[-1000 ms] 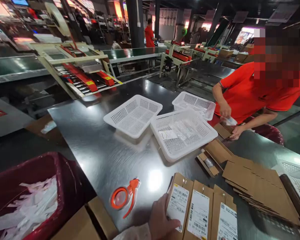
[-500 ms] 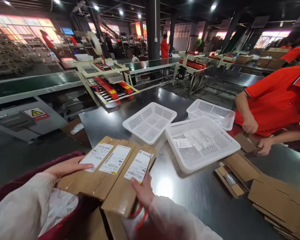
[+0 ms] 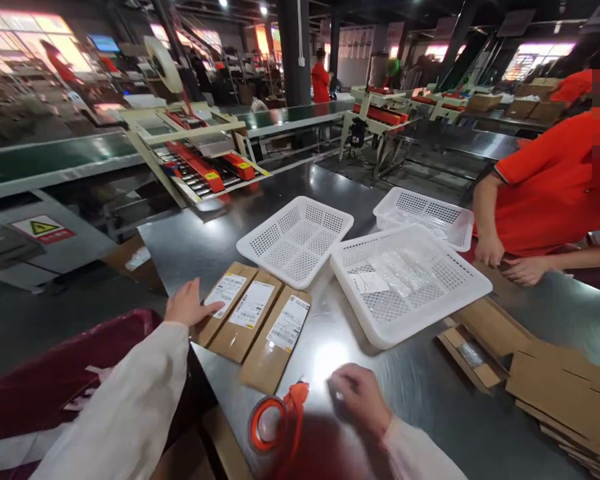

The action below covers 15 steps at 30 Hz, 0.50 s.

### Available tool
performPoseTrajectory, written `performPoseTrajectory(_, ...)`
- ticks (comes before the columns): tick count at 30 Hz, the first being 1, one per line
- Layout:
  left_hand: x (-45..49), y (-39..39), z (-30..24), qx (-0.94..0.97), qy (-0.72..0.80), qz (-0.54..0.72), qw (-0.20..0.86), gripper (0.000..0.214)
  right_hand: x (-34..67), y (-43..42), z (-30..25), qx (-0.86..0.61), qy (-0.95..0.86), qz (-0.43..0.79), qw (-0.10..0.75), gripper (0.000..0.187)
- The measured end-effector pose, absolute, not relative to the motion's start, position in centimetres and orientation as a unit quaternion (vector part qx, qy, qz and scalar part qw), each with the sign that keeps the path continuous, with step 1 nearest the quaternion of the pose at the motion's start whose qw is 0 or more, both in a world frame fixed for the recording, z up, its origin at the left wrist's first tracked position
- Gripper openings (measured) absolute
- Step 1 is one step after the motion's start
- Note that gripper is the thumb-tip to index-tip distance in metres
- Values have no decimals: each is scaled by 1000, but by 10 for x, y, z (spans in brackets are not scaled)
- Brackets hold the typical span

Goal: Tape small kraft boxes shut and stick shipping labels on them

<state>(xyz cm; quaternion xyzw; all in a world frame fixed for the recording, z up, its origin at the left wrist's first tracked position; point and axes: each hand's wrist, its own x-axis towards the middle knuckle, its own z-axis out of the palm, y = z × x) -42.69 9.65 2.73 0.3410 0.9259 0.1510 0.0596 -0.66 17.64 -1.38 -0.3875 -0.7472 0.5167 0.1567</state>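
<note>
At the left of the frame, you have a warning sign on a grey cabinet: a black bolt in a yellow triangle, above red lettering too blurred to read. Below centre, your three cardboard boxes each bear a white label, its print illegible, like the card in the basket right of centre.

Boxes on table, basket behind
</note>
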Motion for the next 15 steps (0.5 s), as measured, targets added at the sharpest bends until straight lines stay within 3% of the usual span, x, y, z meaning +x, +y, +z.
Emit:
performPoseTrajectory(3,-356,45,16,371,894,244,-64,48,113,192,9,-567,-747,261,230,40)
performPoseTrajectory(6,-247,-17,-7,459,835,302,15,29,189,231,29,-657,-725,22,206,68)
performPoseTrajectory(8,-179,-47,-27,495,817,274,109,33,208,263,33,-690,-708,-70,136,87)
performPoseTrajectory(11,-116,-59,-57,477,851,195,100,60,210,303,27,-707,-706,-47,-23,105)
performPoseTrajectory(13,-102,-51,-70,464,871,152,54,61,210,321,16,-693,-713,29,-103,99)
performPoseTrajectory(15,-103,-41,-78,463,878,124,23,56,213,333,4,-671,-728,70,-125,83)
